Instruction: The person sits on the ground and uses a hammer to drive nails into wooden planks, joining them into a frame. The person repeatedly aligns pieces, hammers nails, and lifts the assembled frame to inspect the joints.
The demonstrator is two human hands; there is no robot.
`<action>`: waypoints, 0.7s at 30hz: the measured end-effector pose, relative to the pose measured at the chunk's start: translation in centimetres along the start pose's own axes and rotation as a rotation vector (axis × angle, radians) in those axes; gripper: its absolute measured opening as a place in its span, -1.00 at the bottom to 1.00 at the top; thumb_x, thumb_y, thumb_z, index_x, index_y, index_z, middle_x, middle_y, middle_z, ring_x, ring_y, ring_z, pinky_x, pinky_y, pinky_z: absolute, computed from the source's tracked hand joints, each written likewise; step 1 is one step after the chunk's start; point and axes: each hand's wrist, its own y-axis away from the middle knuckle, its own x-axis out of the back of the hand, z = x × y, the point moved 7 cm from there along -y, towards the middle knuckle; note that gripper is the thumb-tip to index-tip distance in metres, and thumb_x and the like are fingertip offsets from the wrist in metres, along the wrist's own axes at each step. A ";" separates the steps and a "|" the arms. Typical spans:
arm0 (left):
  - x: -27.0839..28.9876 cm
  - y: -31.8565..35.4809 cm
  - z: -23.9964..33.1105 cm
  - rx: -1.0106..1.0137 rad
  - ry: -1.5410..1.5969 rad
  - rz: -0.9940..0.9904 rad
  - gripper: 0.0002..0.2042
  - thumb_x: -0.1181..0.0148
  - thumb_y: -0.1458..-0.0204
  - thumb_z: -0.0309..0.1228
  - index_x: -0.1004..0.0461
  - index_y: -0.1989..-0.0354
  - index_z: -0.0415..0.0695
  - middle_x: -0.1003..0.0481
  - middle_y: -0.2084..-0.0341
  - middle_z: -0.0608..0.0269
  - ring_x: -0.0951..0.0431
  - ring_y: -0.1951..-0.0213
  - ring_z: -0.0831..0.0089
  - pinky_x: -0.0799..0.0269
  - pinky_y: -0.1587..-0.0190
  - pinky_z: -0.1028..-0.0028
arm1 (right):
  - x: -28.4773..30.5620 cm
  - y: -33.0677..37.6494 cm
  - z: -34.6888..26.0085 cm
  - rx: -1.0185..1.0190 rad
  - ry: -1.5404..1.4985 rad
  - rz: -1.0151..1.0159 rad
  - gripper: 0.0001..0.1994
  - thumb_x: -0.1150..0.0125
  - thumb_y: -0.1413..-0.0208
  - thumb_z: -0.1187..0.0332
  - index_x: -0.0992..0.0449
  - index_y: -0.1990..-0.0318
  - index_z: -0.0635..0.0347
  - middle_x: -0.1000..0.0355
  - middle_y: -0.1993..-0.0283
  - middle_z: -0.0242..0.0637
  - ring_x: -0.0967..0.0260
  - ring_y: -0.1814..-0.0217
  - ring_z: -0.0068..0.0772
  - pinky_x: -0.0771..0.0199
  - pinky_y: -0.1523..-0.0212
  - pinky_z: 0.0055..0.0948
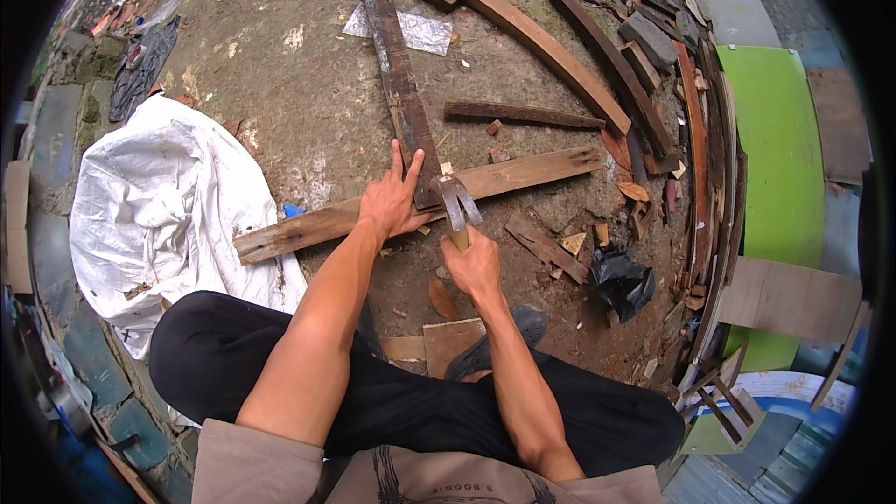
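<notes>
My right hand (474,266) is closed round the handle of a claw hammer (457,199). The hammer's metal head is by the near end of a long dark plank (394,65), with the forked claw turned toward me. That plank runs away from me, its near end lying across a lighter wooden board (541,171) set crosswise on the ground. Spread over the left edge of the dark plank near the crossing is my left hand (387,203), fingers stretched out and apart. Whether a nail sits under the hammer cannot be made out.
A white sack (173,215) lies at the left, touching the board's end. Curved timber (551,51), a short dark strip (523,114) and wood scraps cover the right side. A black plastic bag (621,282) lies near my right knee; a green panel (775,149) stands beyond.
</notes>
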 end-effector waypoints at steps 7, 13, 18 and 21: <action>0.2 -0.1 0.4 -0.020 -0.010 -0.013 0.24 -0.43 0.23 0.17 0.29 -0.53 -0.03 0.34 -0.43 -0.49 -0.57 0.04 -0.17 -0.59 0.14 0.17 | 1.0 2.1 -1.7 0.376 -0.155 0.152 -0.86 -0.30 -0.03 0.39 -0.53 0.41 0.29 -0.43 0.55 0.02 -0.46 0.54 0.08 -0.42 0.49 -0.23; -0.3 0.0 -0.4 -0.017 -0.018 0.024 0.24 -0.42 0.21 0.20 0.31 -0.54 0.01 0.33 -0.45 -0.44 -0.56 0.01 -0.12 -0.58 0.11 0.20 | -1.7 0.6 3.6 -0.175 -0.058 -0.004 -0.67 -0.26 -0.07 0.18 -0.53 0.38 0.36 -0.49 0.48 0.14 -0.52 0.34 0.22 -0.43 0.30 -0.04; 1.0 0.2 0.8 0.033 0.003 -0.053 0.22 -0.37 0.19 0.28 0.27 -0.53 0.02 0.27 -0.46 -0.37 -0.56 0.00 -0.11 -0.56 0.08 0.17 | -0.7 1.5 7.3 -0.305 -0.180 0.109 -0.66 -0.28 -0.06 0.17 -0.55 0.37 0.38 -0.52 0.47 0.11 -0.53 0.31 0.19 -0.43 0.25 -0.04; 1.6 -0.1 0.4 0.001 0.064 0.175 0.19 -0.31 0.17 0.33 0.20 -0.53 -0.02 0.07 -0.42 -0.33 -0.59 0.07 -0.12 -0.55 0.10 0.13 | -1.4 1.6 11.3 -0.298 -0.195 0.261 -0.66 -0.27 -0.06 0.17 -0.57 0.31 0.38 -0.53 0.40 0.15 -0.53 0.24 0.21 -0.44 0.19 -0.03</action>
